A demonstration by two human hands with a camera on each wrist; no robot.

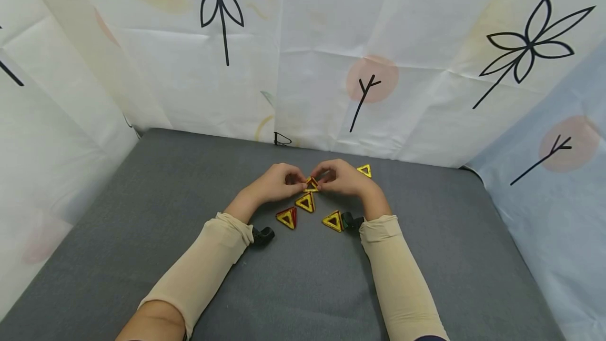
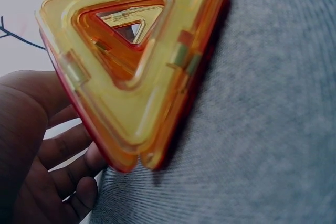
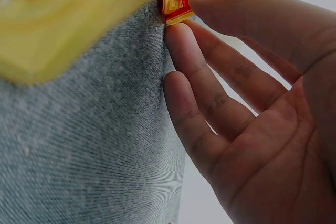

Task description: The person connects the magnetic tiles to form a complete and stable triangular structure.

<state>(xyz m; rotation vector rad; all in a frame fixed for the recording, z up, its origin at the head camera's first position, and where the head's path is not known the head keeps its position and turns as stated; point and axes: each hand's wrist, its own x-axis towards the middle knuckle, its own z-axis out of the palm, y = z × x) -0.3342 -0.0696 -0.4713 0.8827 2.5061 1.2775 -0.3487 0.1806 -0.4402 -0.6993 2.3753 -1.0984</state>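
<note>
Near the back of the grey table, both hands meet at a small yellow and red structure of triangular magnetic tiles (image 1: 311, 188). My left hand (image 1: 278, 183) pinches its left side; in the left wrist view, a nearer yellow tile (image 2: 139, 121) hides much of that grip. On the opposite side, my right hand (image 1: 343, 178) pinches the structure between thumb and fingers, and its red and yellow edge (image 3: 179, 15) shows at the fingertips in the right wrist view. Just in front of the hands stands another triangular tile piece (image 1: 299, 203).
A yellow and red triangle piece (image 1: 282, 218) lies front left, and another yellow piece (image 1: 329, 220) lies near the right wrist camera (image 1: 350, 221). Beyond the right hand is a yellow triangle (image 1: 367, 168). A patterned white curtain (image 1: 312, 93) borders the grey table (image 1: 189, 183) at the back.
</note>
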